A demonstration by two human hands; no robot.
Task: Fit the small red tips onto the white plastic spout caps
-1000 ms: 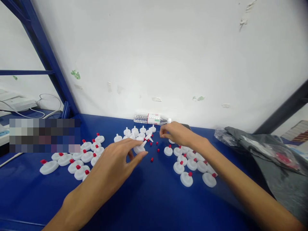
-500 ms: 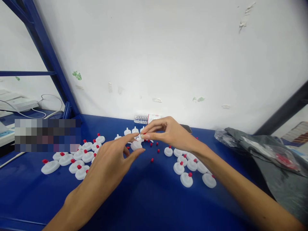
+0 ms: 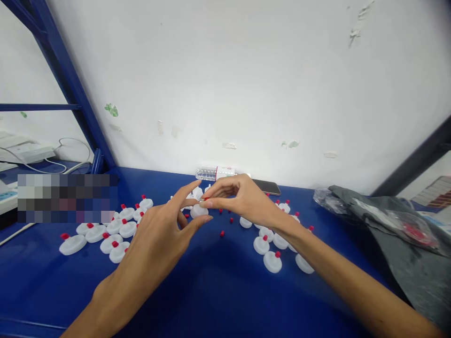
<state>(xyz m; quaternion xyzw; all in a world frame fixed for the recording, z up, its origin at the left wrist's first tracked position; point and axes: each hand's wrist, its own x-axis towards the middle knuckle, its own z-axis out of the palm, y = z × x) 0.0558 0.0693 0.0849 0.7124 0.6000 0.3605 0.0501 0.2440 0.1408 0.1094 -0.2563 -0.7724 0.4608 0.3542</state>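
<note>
My left hand (image 3: 169,223) is curled around a white disc-shaped plastic piece (image 3: 199,211), its thumb below and its index finger raised off it. My right hand (image 3: 234,197) pinches a small red cap (image 3: 206,199) at the top of this piece, where the fingertips partly cover the spout. Close by on the blue table lie several loose red caps (image 3: 222,234). Behind my fingers stand white pieces without caps (image 3: 197,193), partly hidden.
On the left stand several white discs with red caps (image 3: 73,244); more capped discs (image 3: 272,262) are at right, partly under my forearm. At the wall lie a clear plastic bottle (image 3: 206,173) and a phone (image 3: 267,187). A grey plastic bag (image 3: 391,234) covers the right side.
My right hand has shifted slightly down and left over the white piece, and red now shows at its fingertips. My left index finger has lifted. More of the phone is visible.
</note>
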